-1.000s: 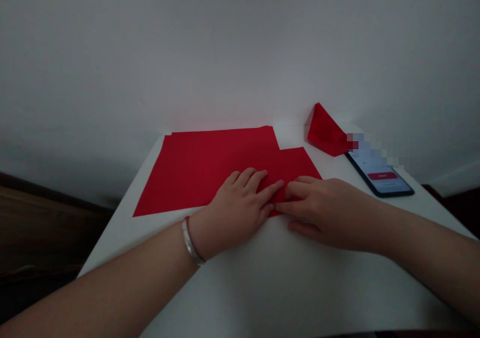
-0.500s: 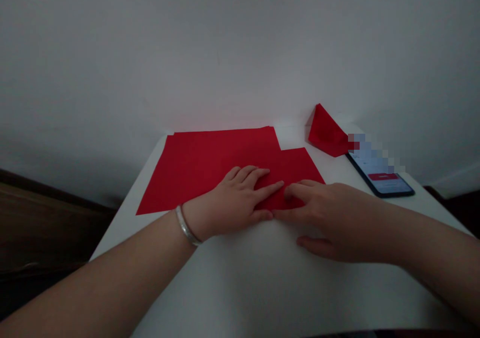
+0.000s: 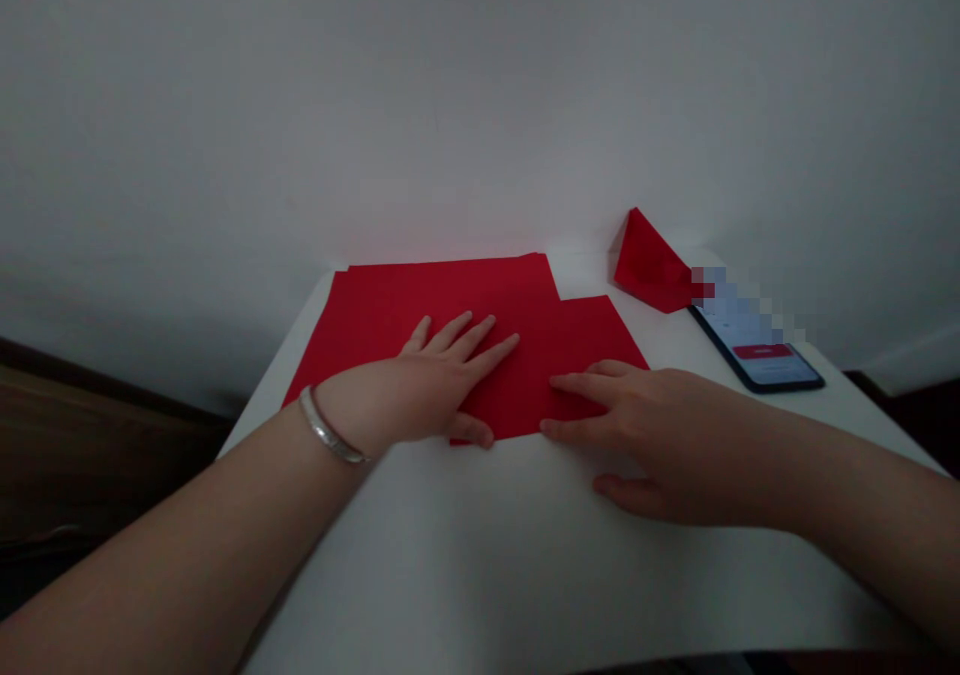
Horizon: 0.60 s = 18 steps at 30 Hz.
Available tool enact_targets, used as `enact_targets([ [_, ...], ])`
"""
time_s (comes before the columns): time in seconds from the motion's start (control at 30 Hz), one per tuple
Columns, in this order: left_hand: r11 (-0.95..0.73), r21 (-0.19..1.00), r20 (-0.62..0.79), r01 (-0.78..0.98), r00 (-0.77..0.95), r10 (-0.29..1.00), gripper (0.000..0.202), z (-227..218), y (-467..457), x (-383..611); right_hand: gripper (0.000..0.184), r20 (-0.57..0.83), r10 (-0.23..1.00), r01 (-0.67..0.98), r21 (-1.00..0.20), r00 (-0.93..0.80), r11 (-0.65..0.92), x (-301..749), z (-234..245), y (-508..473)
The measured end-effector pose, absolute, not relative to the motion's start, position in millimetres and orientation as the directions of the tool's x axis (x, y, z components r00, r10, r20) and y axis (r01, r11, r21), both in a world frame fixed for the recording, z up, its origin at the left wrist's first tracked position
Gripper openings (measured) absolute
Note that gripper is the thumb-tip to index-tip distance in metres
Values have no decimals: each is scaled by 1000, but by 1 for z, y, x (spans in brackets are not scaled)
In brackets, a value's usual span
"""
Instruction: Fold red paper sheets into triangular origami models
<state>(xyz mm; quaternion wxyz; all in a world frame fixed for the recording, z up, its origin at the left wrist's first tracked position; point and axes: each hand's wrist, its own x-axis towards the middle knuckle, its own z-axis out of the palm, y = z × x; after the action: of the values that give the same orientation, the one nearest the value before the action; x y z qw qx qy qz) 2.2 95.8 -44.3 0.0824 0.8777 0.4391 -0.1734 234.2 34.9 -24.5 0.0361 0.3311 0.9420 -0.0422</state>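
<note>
Red paper lies flat before me: larger red sheets (image 3: 435, 290) at the left and a smaller red piece (image 3: 589, 330) reaching out to the right, nearer to me. My left hand (image 3: 442, 385) rests with spread fingers on the smaller piece, its thumb by the front edge; a silver bangle circles that wrist. At the right end of the same piece, my right hand (image 3: 607, 415) lies with fingers stretched out, fingertips on the paper and thumb apart over the table. Neither hand grips anything. Part of the paper is hidden under both hands.
Behind, on the right, a folded red paper shape (image 3: 652, 265) stands against the wall (image 3: 480, 105). A phone (image 3: 776, 355) with a lit screen lies beside it, partly blurred out. All this is on a white table (image 3: 480, 555). Brown wood (image 3: 82, 445) shows at the left.
My left hand has slid left along the paper, away from my right hand, uncovering more of the front edge. My right hand stays in place with its index finger straighter.
</note>
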Motion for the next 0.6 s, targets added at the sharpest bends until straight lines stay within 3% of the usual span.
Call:
enact_targets([
  [0.17,-575,-43,-441,817,501,745,110,-36,97,-4,50,-99,620,626,-44,-778,779,235,-26,35],
  [0.33,-647,2,-444,763,580,683,106,-36,104,-16,50,-68,609,612,-25,-790,791,238,-29,33],
  [0.5,-732,139,-426,667,708,564,74,-34,105,-11,55,-24,598,597,41,-801,801,234,-33,33],
  [0.6,-747,154,-353,646,743,569,63,-36,102,-1,54,-11,613,612,58,-790,789,229,-39,35],
])
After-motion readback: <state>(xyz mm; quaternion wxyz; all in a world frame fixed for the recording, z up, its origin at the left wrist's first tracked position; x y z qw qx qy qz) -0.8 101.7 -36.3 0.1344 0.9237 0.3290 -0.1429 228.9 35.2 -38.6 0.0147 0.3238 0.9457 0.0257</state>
